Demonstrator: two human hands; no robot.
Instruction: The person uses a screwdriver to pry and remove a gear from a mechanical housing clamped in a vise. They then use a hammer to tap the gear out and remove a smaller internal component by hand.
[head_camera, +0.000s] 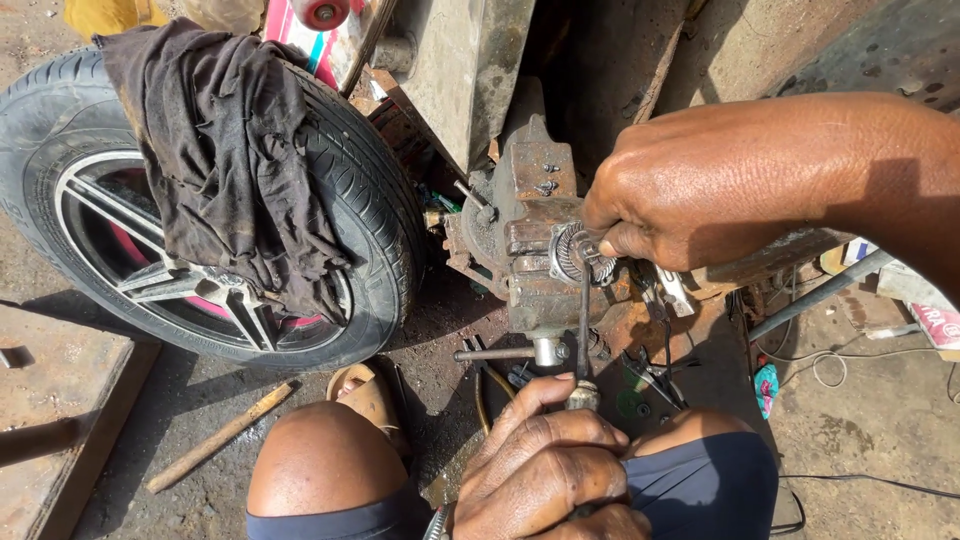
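My right hand had its grip closed tight, fingers curled down onto a round toothed metal part seated in the rusty bench vise. The wrist came in from the upper right, knuckles up. My left hand was fisted round the handle of a thin steel tool, probably a screwdriver, though the handle was mostly hidden in my palm. Its shaft ran upward and its tip met the toothed part just under my right fingertips. The left hand sat low between my bare knees. Left of the vise lay a car tyre on an alloy wheel, flat on the ground, with a dark rag draped over it.
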